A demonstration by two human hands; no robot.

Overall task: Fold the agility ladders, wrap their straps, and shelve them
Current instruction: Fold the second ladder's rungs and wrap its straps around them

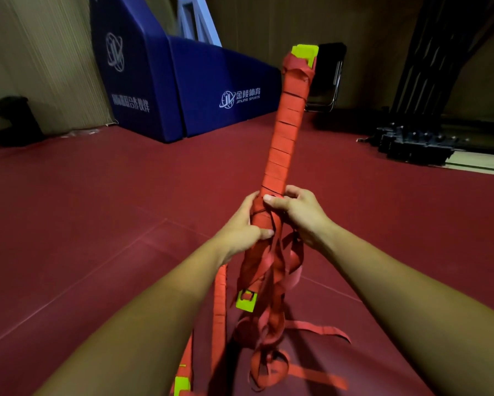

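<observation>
Our left hand (244, 224) and right hand (295, 212) grip the stiff folded ladder (285, 130) low; its floppy straps (271, 281) dangle.

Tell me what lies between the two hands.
In the head view, the strap-wrapped ladder bundle stands between the left hand and the right hand; both grip its lower part.

Open red floor (68, 210) wide on both sides, wrapped ladder bundle (283, 132) rising tilted in the middle, loose straps (271, 281) tangling below it down to the floor, blue pads (205, 90), black chair (330, 78) and black stacked gear (411, 144) lining the far edge.
</observation>
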